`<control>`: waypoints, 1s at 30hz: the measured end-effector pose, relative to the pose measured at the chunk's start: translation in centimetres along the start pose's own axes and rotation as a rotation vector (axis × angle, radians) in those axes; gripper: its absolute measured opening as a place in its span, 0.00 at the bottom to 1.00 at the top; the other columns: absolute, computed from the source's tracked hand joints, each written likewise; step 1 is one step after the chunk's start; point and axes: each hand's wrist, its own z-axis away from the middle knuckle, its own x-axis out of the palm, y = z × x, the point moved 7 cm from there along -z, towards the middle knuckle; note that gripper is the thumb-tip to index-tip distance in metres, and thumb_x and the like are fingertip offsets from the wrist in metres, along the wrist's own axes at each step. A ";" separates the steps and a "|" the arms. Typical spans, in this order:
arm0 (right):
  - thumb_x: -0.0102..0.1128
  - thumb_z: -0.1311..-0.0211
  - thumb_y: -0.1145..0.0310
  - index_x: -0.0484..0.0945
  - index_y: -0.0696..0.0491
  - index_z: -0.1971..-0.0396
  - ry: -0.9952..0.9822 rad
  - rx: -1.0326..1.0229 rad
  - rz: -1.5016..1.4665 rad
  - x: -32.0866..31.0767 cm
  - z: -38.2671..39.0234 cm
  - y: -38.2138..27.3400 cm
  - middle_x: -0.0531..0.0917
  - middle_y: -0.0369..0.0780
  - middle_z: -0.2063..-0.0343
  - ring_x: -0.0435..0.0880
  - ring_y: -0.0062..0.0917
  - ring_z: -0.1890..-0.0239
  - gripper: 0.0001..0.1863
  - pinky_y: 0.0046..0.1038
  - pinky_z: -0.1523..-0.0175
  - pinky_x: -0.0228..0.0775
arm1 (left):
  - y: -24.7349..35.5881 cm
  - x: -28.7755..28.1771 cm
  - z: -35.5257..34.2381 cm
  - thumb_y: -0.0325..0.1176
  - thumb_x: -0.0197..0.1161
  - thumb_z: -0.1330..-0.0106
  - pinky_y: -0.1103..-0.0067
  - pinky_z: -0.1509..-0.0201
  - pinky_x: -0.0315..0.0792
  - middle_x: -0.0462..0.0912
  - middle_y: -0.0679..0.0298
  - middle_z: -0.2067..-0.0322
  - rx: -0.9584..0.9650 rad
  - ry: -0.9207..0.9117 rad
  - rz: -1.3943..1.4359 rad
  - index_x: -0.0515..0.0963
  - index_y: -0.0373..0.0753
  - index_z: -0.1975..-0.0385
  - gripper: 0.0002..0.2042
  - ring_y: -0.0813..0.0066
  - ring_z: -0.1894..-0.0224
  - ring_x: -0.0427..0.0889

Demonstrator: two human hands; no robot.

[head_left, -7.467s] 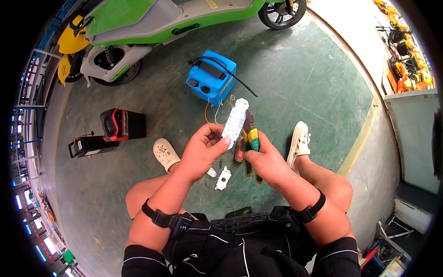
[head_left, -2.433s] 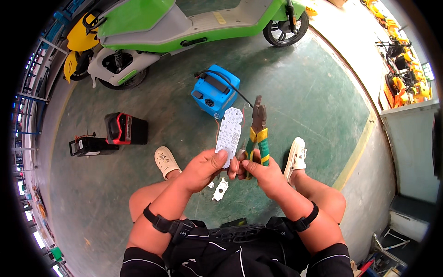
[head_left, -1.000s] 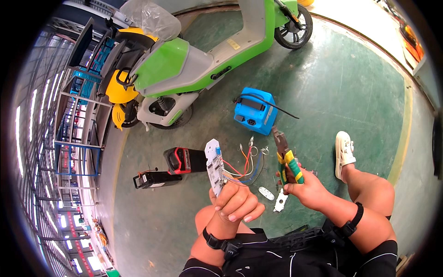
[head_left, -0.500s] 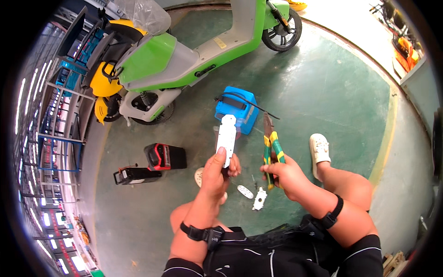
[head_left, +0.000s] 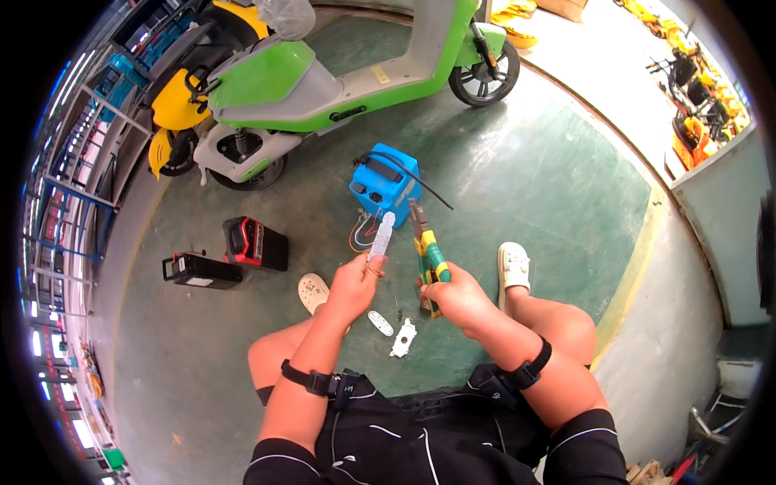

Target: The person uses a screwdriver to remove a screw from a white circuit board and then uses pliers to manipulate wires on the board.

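My left hand is closed round the lower end of a long white plastic piece, which points away from me. Pliers with green and yellow handles sit in my right hand, fingers wrapped round the grips. Their dark jaws lie just right of the white piece's tip, seemingly apart from it. Beyond both hands stands a blue box-shaped battery with a thick black cable across its top. Thin coloured wires hang out at its near side.
On the green floor between my feet lie a white oval holed piece, a white bracket and small screws. Left are a red-and-black battery and a black battery. A green-and-grey scooter stands beyond.
The white piece has turned to show a narrower, greyer face, and my left fingers have closed lower round it. The pliers' jaws are nearer to it. The whole view has shifted.
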 end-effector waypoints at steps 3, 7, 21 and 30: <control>0.59 0.35 0.72 0.76 0.57 0.50 0.012 -0.012 0.034 -0.5 0.4 0.2 0.83 0.39 0.57 0.80 0.25 0.59 0.15 0.30 0.60 0.73 | -0.3 -0.6 0.5 0.36 0.63 0.26 0.81 0.62 0.72 0.84 0.68 0.68 0.071 0.110 -0.054 0.82 0.34 0.50 0.13 0.84 0.68 0.77; 0.60 0.39 0.72 0.77 0.57 0.57 0.057 -0.043 -0.050 -1.4 0.3 1.1 0.80 0.39 0.67 0.77 0.26 0.64 0.11 0.32 0.62 0.70 | -0.2 -1.0 0.8 0.32 0.68 0.31 0.83 0.63 0.71 0.82 0.71 0.71 0.034 0.102 0.115 0.82 0.33 0.56 0.10 0.85 0.69 0.75; 0.63 0.39 0.72 0.76 0.58 0.52 -0.008 0.000 0.020 -1.3 1.4 0.5 0.79 0.39 0.66 0.78 0.24 0.66 0.16 0.30 0.63 0.71 | 0.6 1.7 -1.1 0.32 0.69 0.32 0.77 0.47 0.74 0.84 0.66 0.55 -0.094 -0.062 0.565 0.78 0.35 0.48 0.16 0.80 0.54 0.81; 0.62 0.36 0.72 0.75 0.56 0.51 -0.061 0.051 0.035 -1.2 -0.3 1.7 0.79 0.37 0.65 0.77 0.22 0.67 0.14 0.28 0.60 0.71 | 2.1 1.4 -2.7 0.31 0.60 0.27 0.83 0.57 0.72 0.80 0.70 0.62 -0.047 -0.175 0.477 0.76 0.36 0.51 0.10 0.86 0.61 0.76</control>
